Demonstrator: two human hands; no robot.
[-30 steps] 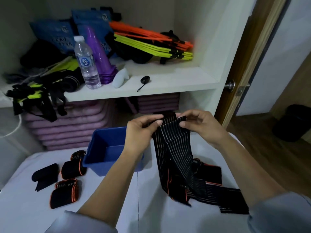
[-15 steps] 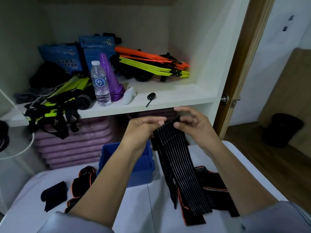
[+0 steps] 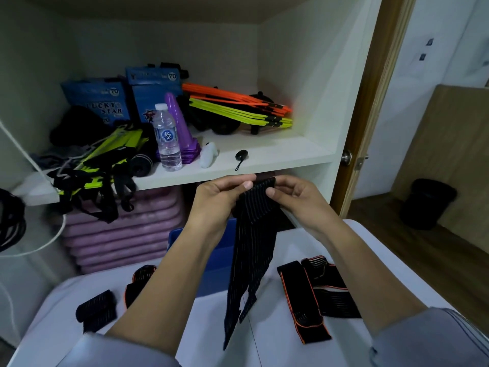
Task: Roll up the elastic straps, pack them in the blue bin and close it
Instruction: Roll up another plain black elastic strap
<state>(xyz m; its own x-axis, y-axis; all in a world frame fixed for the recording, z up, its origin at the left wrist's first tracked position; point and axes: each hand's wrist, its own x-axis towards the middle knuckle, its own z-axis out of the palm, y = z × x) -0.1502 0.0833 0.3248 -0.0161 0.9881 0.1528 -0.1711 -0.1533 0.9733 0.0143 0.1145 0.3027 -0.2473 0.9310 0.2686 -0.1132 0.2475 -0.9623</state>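
On the near right of the white table (image 3: 201, 329) lie flat straps (image 3: 312, 295), black with orange edging. Rolled straps (image 3: 96, 309) sit on the near left. Between them hangs the held strap (image 3: 251, 250), black elastic with thin pale lengthwise stripes, doubled over. Whether its lower ends touch the table I cannot tell. It drapes in front of the blue bin (image 3: 215, 266), which stands farther back on the table. The left hand (image 3: 217, 205) and right hand (image 3: 299, 200) pinch the strap's top edge, one at each side, thumb and fingers curled onto the fabric. On the far shelf stand a water bottle (image 3: 166, 140) labelled "K2" and blue boxes (image 3: 98, 102) reading "LUCKY STAR" and "70".
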